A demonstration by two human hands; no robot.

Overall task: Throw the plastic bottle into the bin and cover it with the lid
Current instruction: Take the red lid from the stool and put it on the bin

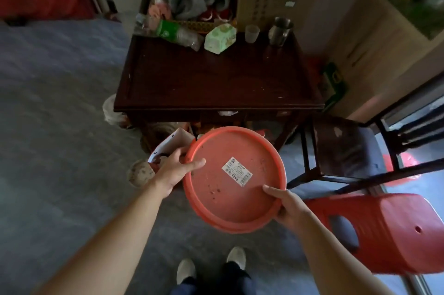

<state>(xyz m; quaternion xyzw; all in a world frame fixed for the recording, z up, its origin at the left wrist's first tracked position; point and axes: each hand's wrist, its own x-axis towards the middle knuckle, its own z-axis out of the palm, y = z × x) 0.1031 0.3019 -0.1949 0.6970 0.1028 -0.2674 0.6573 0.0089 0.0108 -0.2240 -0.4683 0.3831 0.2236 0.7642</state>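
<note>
Lid [234,179], round and red, with no long axis, held before us above the floor, its labelled face tilted up toward us; our left hand [174,171] grips its left rim, our right hand [288,206] its lower right rim, both closed on it.

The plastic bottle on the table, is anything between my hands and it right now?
Yes. Both the left hand and right hand grip the orange lid, so neither is free. The plastic bottle lies at the table's far edge; the tabletop between shows nothing blocking.
</note>
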